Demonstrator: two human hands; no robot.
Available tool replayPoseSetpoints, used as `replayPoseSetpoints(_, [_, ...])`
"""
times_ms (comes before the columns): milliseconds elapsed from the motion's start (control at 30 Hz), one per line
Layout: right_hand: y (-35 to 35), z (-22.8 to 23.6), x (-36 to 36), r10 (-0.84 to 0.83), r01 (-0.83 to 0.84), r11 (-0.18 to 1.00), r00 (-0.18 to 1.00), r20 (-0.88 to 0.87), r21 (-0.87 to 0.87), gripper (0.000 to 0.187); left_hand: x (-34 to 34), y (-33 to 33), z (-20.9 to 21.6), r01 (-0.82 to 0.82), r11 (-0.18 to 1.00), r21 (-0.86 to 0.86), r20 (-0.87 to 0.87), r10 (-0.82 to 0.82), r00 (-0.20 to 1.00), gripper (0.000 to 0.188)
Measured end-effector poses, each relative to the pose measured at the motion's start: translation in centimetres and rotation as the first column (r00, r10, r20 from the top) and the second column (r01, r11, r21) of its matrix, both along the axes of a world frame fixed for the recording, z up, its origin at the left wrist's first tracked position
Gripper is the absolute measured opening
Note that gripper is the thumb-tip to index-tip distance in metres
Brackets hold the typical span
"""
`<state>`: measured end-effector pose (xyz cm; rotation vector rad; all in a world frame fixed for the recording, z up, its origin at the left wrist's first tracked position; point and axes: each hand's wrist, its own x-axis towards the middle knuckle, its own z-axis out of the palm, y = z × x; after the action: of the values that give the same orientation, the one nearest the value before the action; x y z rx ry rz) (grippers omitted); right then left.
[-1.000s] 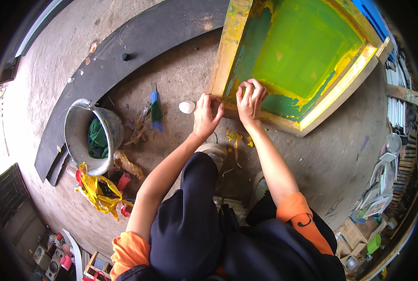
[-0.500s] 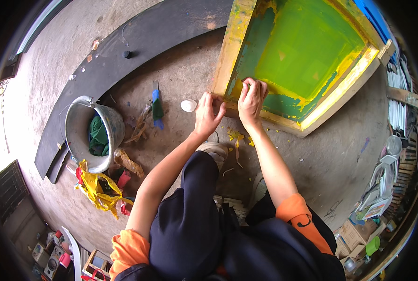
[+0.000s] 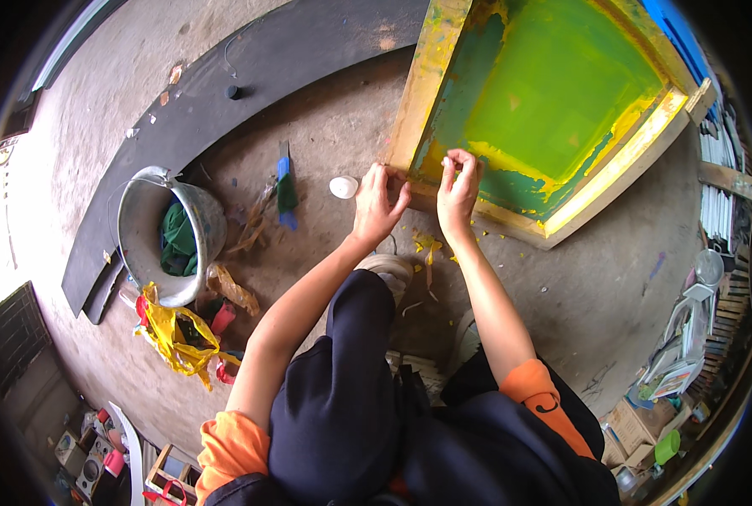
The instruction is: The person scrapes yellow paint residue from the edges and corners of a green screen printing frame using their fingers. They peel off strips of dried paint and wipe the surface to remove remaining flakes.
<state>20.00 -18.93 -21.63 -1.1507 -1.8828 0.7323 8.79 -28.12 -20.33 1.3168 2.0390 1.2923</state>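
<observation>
A wooden screen-printing frame (image 3: 426, 80) stands tilted in front of me. Its green mesh (image 3: 553, 93) carries yellow and dark green paint toward the edges. My left hand (image 3: 379, 205) grips the frame's near left corner, its fingers curled over the wood. Just inside the near rail, over the mesh's lower left part, my right hand (image 3: 459, 192) is closed in a pinch. A tiny pale spot shows at its fingertips, too small to name. Left of my left hand, a small white round object (image 3: 343, 187) sits on the floor.
A grey bucket (image 3: 210, 223) with dark green cloth (image 3: 178, 240) lies tipped at the left, beside a yellow plastic bag (image 3: 173, 337). A blue-and-green scraper-like tool (image 3: 285, 192) lies nearby. Yellow scraps (image 3: 426, 243) dot the floor below the frame. A black curved board (image 3: 190, 101) spans behind.
My right hand has drawn back slightly toward me and right, its fingertips still pinched. My left hand keeps its grip on the frame corner. The whole view has shifted a little.
</observation>
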Motion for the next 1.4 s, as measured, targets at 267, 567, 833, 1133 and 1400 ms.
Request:
replayPoseSetpoints(267, [0.3,1.8,-1.2,-0.123,0.061,0.978,0.943,0.309,0.202,0.023,-0.1,-0.2,-0.2,0.003,1.0,-0.006,0.001,-0.003,1.0,0.021])
replayPoseSetpoints(567, [0.9,0.9,-2.2,-0.268,0.114,0.923,0.876,0.401,0.367,0.016,-0.1,-0.1,-0.2,0.004,1.0,-0.005,-0.003,-0.004,1.0,0.02])
replayPoseSetpoints(833, [0.6,0.1,-2.6,-0.295,0.116,0.919,0.838,0.46,0.378,0.01,0.0,0.0,-0.2,0.003,1.0,-0.018,0.032,-0.003,0.999,0.02])
replayPoseSetpoints(1133, [-1.0,0.3,-0.7,-0.009,-0.099,0.96,0.925,0.38,0.261,0.01,0.0,-0.1,-0.5,-0.005,1.0,0.023,-0.003,0.005,1.0,0.021])
replayPoseSetpoints(1400, [0.1,1.5,-0.9,-0.159,0.051,0.948,0.93,0.331,0.313,0.016,-0.1,-0.2,-0.4,0.006,1.0,-0.014,-0.025,-0.006,1.0,0.022])
